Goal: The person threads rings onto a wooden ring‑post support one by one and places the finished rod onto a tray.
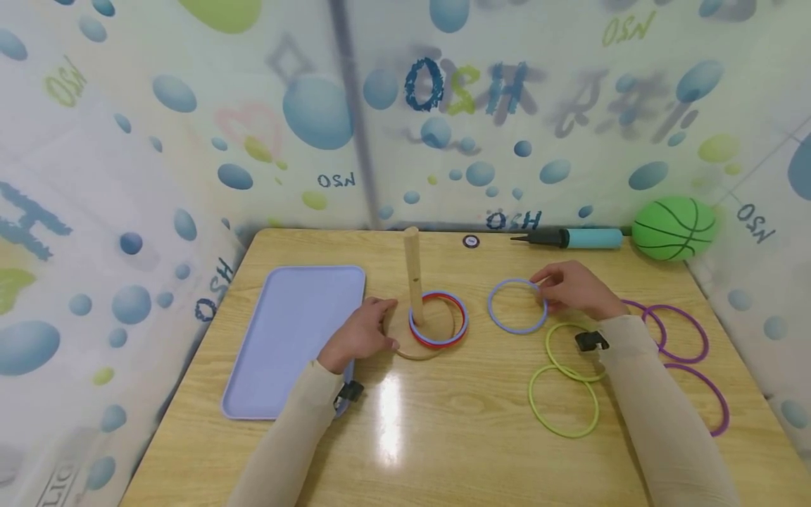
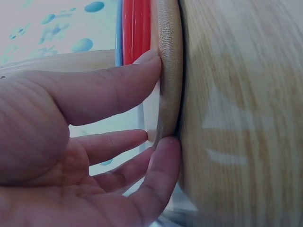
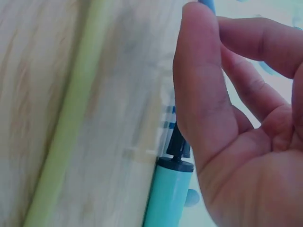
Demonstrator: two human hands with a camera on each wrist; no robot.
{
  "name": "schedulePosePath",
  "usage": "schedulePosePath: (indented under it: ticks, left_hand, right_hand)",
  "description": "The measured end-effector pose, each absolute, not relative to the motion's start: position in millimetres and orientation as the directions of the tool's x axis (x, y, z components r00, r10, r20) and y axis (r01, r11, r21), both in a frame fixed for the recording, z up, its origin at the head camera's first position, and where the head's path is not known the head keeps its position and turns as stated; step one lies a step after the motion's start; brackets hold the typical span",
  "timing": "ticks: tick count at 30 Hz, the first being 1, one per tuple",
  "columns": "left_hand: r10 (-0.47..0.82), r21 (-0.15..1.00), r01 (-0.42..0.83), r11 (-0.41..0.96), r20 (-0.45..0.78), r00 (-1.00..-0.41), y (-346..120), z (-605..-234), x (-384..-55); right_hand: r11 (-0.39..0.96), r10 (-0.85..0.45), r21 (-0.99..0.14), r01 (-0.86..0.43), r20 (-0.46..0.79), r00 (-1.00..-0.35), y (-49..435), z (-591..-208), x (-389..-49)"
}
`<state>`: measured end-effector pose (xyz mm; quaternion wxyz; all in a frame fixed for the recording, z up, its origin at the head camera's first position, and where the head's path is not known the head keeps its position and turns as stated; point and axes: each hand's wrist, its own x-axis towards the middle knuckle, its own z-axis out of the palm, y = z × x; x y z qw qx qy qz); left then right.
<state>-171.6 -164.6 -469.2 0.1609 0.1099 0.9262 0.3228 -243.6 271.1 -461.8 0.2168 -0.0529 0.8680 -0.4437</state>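
Observation:
A wooden ring-toss stand has a round base (image 1: 399, 334) and an upright peg (image 1: 413, 274). Red (image 2: 136, 28) and blue rings (image 1: 467, 320) lie stacked on the base, around the peg. My left hand (image 1: 360, 331) holds the base's rim at its left side, thumb and fingertips on the edge in the left wrist view. To the right, my right hand (image 1: 579, 287) pinches another blue ring (image 1: 489, 308) by its right edge between thumb and fingers. Only a sliver of that ring shows in the right wrist view.
A blue tray (image 1: 298, 324) lies left of the stand. Two yellow-green rings (image 1: 531, 394) and several purple rings (image 1: 706, 345) lie at the right. A hand pump (image 1: 592, 238), a green ball (image 1: 674, 229) and a small black disc (image 1: 471, 241) line the back edge.

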Motion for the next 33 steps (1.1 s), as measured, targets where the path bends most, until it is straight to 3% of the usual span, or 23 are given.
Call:
schedulePosePath:
  ticks: [15, 33]
  left_hand:
    - [0.286, 0.657, 0.072, 0.750, -0.224, -0.932, -162.4, -469.1, -173.0]
    - [0.287, 0.638, 0.082, 0.766, -0.225, -0.931, -162.1, -466.9, -173.2]
  right_hand:
    - [0.477, -0.280, -0.874, 0.090, -0.248, -0.927, 257.9, -425.8, -230.7]
    - [0.320, -0.313, -0.944, -0.086, -0.020, -0.949, 235.7, -357.8, -204.4]
